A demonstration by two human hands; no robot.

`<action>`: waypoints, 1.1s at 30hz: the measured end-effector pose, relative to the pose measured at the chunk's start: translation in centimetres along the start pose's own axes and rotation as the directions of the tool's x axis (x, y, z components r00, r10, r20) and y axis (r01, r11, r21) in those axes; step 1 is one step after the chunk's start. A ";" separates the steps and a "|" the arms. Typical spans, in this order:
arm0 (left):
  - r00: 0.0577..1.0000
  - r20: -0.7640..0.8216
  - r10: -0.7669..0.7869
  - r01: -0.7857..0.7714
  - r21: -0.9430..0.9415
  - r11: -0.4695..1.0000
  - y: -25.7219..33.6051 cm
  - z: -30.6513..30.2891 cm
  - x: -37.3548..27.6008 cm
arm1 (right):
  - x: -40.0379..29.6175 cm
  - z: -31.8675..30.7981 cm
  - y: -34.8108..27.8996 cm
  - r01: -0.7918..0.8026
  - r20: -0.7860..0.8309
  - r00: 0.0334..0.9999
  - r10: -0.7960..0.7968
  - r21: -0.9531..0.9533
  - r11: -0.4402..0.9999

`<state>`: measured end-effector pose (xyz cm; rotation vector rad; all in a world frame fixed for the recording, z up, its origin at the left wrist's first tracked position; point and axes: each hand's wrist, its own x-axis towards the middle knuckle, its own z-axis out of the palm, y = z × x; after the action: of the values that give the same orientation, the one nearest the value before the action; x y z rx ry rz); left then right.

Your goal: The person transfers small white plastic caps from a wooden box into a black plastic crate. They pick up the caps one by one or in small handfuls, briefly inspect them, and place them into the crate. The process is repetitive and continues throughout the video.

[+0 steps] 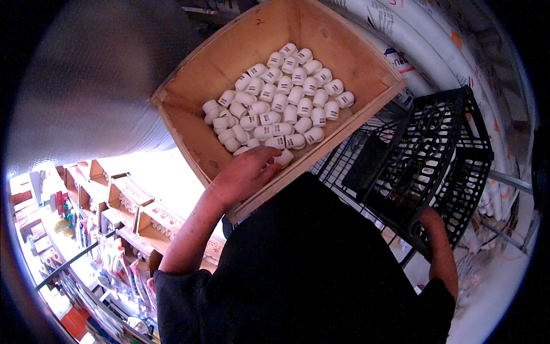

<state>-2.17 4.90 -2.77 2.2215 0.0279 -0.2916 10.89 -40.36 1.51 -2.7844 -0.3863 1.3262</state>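
Observation:
An open wooden box (365,51) lies before me, its floor covered with several rows of white plastic pipe end caps (279,103), some bearing small labels. My left hand (249,172) reaches over the near edge of the box, thumb and fingers around a white cap (284,158) in the near corner. On the right, my right hand (429,217) is at the near edge of a black perforated plastic basket (464,150); its fingers are mostly hidden behind the edge. White items show through the holes of the basket.
Large wrapped white rolls or pipes (429,38) stand behind the box and basket. A black wire rack (343,159) is beneath the basket. At the left, shelves hold cardboard boxes (124,189) of white tubes and packaged goods. A grey sheet (86,86) covers the upper left.

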 end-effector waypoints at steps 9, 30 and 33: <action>0.998 0.037 -0.044 0.044 0.013 0.999 -0.2 0.0 0.0 | 3.9 2.4 7.6 0.021 -0.293 0.955 0.053 0.243 0.970; 0.997 0.071 -0.038 0.039 -0.012 0.999 -0.5 0.0 0.0 | 3.6 1.8 8.3 -0.122 -0.358 0.934 0.012 -0.286 0.950; 0.997 0.066 -0.028 0.029 -0.012 1.000 -0.6 0.1 0.0 | 3.6 2.0 8.4 -0.113 -0.392 0.920 -0.008 -0.283 0.952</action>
<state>-2.28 5.18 -3.25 2.1989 0.0258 -0.3786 13.27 -47.78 -3.66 -3.2315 -0.5314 0.7319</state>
